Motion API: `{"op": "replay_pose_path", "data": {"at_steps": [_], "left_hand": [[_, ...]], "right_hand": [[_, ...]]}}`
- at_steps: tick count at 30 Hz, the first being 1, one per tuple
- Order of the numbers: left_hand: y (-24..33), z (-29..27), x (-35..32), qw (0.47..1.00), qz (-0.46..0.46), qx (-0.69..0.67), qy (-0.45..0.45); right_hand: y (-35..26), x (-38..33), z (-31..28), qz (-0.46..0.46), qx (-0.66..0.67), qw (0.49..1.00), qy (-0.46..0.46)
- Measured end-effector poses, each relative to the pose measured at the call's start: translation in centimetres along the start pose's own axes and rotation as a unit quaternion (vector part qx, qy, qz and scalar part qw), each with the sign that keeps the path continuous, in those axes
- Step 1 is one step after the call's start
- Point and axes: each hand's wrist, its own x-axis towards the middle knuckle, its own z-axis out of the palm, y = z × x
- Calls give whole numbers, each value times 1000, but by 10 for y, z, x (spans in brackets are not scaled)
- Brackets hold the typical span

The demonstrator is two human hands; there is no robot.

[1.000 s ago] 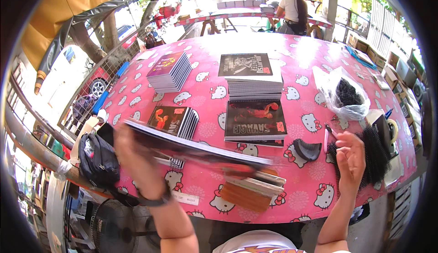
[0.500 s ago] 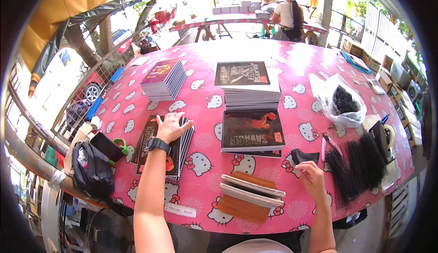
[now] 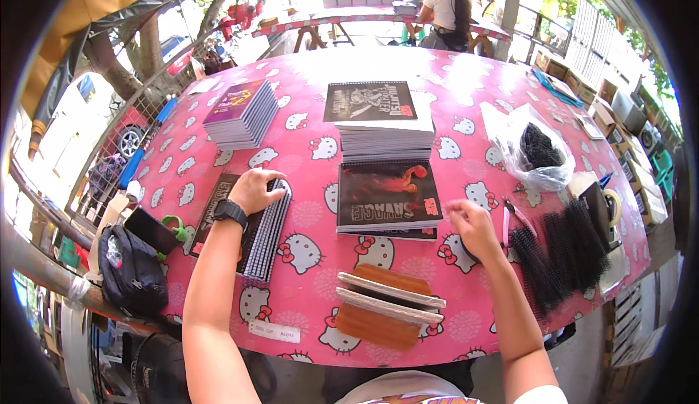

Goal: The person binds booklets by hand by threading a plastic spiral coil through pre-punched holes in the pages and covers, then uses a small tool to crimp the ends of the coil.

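A stack of black spiral-bound notebooks (image 3: 269, 240) lies at the left, its bound edges facing right. My left hand (image 3: 255, 191), a dark watch on its wrist, curls over the far end of this stack. In the middle stands a taller stack with a black, red-figured notebook (image 3: 386, 193) on its near part. Behind that lies another black-covered notebook (image 3: 370, 102) on the same pile. Just right of the near notebooks hovers my right hand (image 3: 472, 223), fingers bent and apart, holding nothing. Two brown wooden pieces with pale edges (image 3: 386, 306) sit close to me.
A purple-covered book stack (image 3: 240, 113) stands far left. Black plastic spiral coils (image 3: 561, 258), pink-handled pliers (image 3: 518, 218) and a clear bag of black material (image 3: 539, 149) lie right. A dark pouch (image 3: 131, 269) and phone (image 3: 151, 229) are at the left edge. Two people sit beyond.
My right hand has moved up and left toward the middle stack, its arm now covering the small black object. My left hand has curled, and its stack shows more of the bound edges.
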Motion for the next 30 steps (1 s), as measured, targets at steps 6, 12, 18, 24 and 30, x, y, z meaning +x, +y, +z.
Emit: {"op": "replay_pose_path", "data": {"at_steps": [6,12,18,24,30], "left_hand": [[16,-16,-17,989,-52,130,55],[36,3,-84,969,-200,133,-58],[46,5,-85,967,-216,130,-41],[162,15,-96,855,72,-467,213],[180,21,-114,766,19,-594,244]], "right_hand": [[32,44,50,47,-62,996,42],[40,46,39,98,2,994,42],[-13,-4,1,15,187,980,59],[-74,-101,-5,-98,293,945,110],[-66,-140,-6,-99,245,963,55]]}}
